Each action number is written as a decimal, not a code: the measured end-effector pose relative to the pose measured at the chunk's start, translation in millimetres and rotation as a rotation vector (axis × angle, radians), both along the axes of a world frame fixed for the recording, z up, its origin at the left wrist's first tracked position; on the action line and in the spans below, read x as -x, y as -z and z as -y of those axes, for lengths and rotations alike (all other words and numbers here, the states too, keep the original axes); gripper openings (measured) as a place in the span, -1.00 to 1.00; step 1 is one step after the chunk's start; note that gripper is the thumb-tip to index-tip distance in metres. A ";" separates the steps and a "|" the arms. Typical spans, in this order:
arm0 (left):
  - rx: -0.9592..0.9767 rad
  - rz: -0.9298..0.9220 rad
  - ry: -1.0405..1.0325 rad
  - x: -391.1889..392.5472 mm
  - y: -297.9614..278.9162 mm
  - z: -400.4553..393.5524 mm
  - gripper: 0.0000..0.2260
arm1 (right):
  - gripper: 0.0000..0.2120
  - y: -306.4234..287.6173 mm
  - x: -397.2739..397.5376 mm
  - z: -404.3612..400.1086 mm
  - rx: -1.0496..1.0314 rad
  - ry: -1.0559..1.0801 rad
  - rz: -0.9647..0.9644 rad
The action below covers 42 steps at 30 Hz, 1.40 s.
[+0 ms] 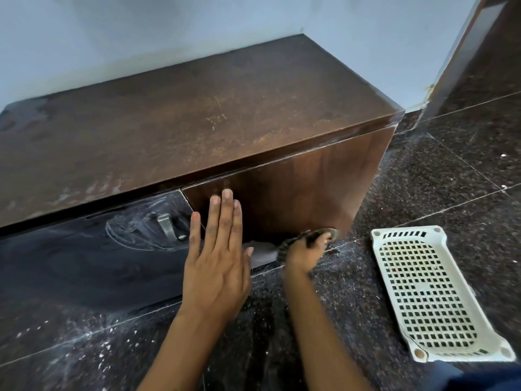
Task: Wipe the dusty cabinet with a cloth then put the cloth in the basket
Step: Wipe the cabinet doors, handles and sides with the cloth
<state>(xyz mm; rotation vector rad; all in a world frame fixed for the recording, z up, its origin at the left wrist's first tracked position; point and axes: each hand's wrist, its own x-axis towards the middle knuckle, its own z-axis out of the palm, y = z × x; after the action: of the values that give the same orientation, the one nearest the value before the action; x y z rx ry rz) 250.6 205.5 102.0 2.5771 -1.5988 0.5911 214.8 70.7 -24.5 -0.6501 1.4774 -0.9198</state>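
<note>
The low brown wooden cabinet (197,117) stands against the pale wall, its top dulled with dust. The left hand (218,249) lies flat, fingers straight, against the brown door front. The right hand (306,252) grips a dark striped cloth (313,238), pressed to the door's bottom right corner at the floor. The white perforated plastic basket (428,292) lies on the dark speckled floor (352,320), right of the cabinet.

Wood cabinet (197,114) with a dusty matt top, glossy speckled stone floor (439,176), white plastic basket (423,294), metal handle (166,225)
</note>
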 end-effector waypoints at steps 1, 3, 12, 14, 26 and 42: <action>-0.004 0.010 0.001 -0.6 0.1 -0.2 -0.41 | -0.38 -9.0 -12.4 -17.3 0.045 0.008 0.009; -0.019 0.028 0.006 -2.0 0.4 -2.4 -0.40 | -0.36 -15.5 -28.9 -38.7 0.127 0.002 0.005; -0.070 0.047 0.027 -11.2 -3.7 -25.7 -0.42 | -0.33 37.8 0.2 1.7 -0.183 -0.079 0.113; -0.073 0.045 0.023 -10.8 -4.7 -26.0 -0.42 | -0.34 27.8 -1.0 1.0 -0.190 -0.043 0.133; -0.082 0.036 0.025 -11.5 -5.3 -25.6 -0.42 | -0.37 35.1 10.2 13.8 -0.206 -0.118 0.123; -0.091 0.026 0.021 -11.2 -5.8 -26.0 -0.40 | -0.50 33.4 14.1 22.7 -0.339 -0.031 0.273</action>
<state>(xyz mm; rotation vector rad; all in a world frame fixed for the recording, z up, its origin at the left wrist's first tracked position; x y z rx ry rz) 261.8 231.5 107.8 2.6230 -1.6975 0.5651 200.7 48.0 -58.0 -0.2843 1.3312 -0.6815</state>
